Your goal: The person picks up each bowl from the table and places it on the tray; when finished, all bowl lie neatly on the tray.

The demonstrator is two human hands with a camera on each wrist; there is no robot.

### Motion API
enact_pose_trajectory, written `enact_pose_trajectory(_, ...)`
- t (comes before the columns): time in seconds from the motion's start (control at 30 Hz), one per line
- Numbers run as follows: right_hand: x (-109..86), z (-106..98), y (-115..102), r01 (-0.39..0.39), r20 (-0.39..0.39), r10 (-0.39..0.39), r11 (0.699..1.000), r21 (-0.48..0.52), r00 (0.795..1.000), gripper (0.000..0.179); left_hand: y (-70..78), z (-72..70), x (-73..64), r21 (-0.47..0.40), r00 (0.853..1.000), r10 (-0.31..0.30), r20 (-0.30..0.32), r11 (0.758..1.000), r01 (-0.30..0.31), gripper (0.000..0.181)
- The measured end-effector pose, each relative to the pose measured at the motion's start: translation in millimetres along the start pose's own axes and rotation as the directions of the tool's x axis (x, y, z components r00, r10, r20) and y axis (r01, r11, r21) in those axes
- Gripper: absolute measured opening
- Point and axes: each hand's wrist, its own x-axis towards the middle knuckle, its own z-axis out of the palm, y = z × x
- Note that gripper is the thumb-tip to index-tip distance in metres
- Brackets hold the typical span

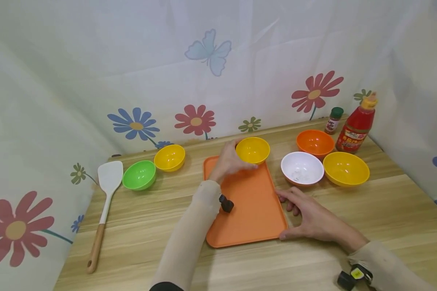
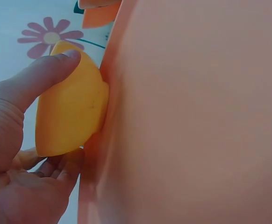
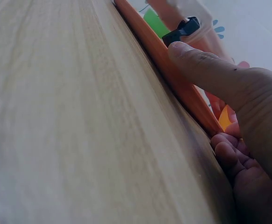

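My left hand (image 1: 230, 161) grips a small yellow bowl (image 1: 253, 149) at the far end of an orange rectangular tray (image 1: 253, 210). In the left wrist view the thumb lies on the outer wall of this yellow bowl (image 2: 73, 109), with the other fingers around its far side. The bowl's base is at the tray rim; I cannot tell whether it bears on it. My right hand (image 1: 309, 216) touches the tray's right edge, thumb near the close corner and index finger farther up. The right wrist view shows the thumb (image 3: 192, 58) against the tray's side (image 3: 173, 79).
Left of the tray stand a yellow bowl (image 1: 170, 158), a green bowl (image 1: 139, 175) and a white spatula (image 1: 110, 176) with a wooden handle. On the right are a white bowl (image 1: 302, 168), an orange bowl (image 1: 315, 143), a larger yellow bowl (image 1: 346, 169), a green-capped jar (image 1: 334, 120) and a red sauce bottle (image 1: 356, 127).
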Motion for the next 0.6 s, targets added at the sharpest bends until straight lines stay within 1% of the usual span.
enact_pose_trajectory(0.2, 0.5, 0.2, -0.1, 0.007, -0.005, -0.007, 1.000, -0.004, 1.000, 0.114, 0.5, -0.6, -0.5, 0.017, 1.000, 0.002, 0.004, 1.000, -0.002, 0.111)
enact_pose_trajectory(0.47, 0.2, -0.3, -0.7, -0.005, 0.002, 0.005, 1.000, -0.002, 1.000, 0.115, -2.3, -1.3, -1.9, -0.009, 1.000, 0.013, 0.007, 1.000, -0.013, 0.117)
enact_pose_trajectory(0.6, -0.1, -0.5, -0.7, -0.005, 0.003, 0.005, 1.000, 0.002, 1.000, 0.115, -0.3, -3.3, -4.0, -0.026, 1.000, 0.027, 0.007, 0.999, -0.027, 0.120)
